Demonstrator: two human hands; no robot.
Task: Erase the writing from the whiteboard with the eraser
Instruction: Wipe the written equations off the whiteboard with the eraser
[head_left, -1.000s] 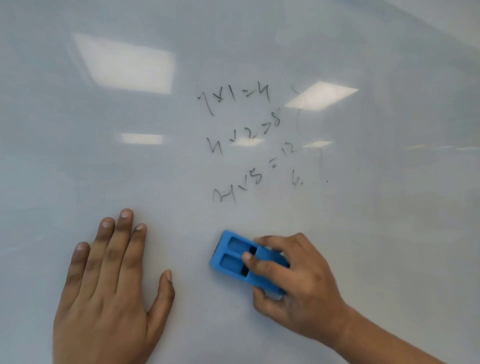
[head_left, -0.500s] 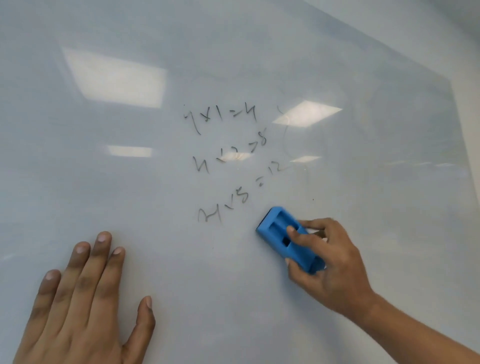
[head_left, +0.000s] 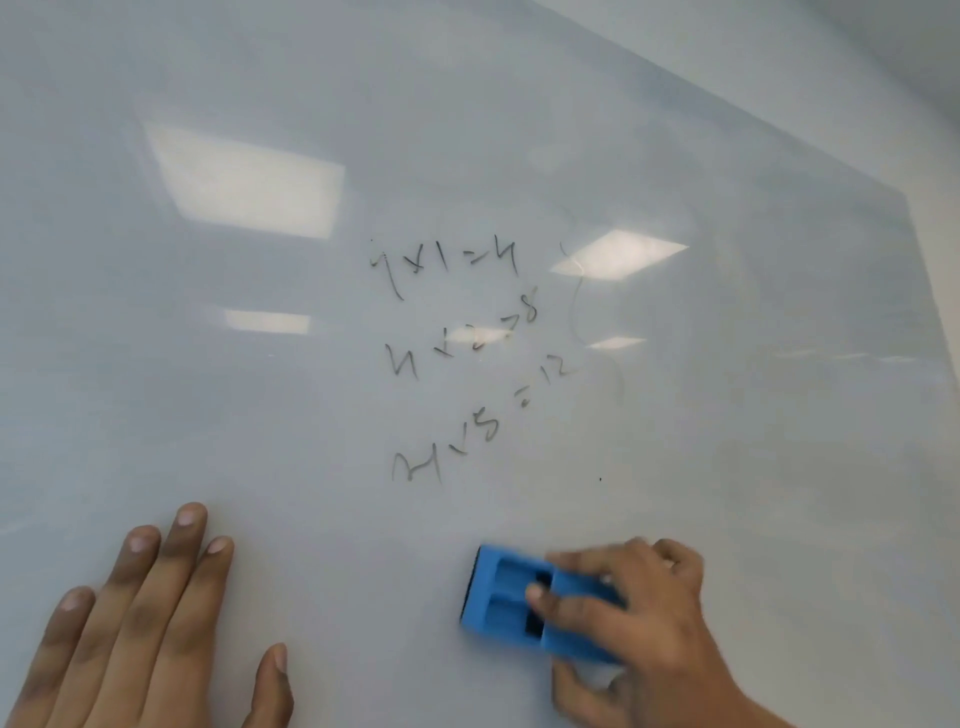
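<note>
A glossy whiteboard fills the view. Three lines of dark handwritten sums sit in its middle, and a faint thin curved line runs down to their right. My right hand grips a blue plastic eraser and presses it flat on the board below and right of the lowest line, apart from the writing. My left hand lies flat on the board at the lower left, fingers spread, holding nothing.
Ceiling lights reflect as bright patches on the board. The board's right edge meets a pale wall at the upper right. A tiny dark dot sits right of the lowest line.
The eraser swept up to the right of the lowest line, wiping a small mark there, then came back down below the writing. The view tilted; my left hand stayed flat.
</note>
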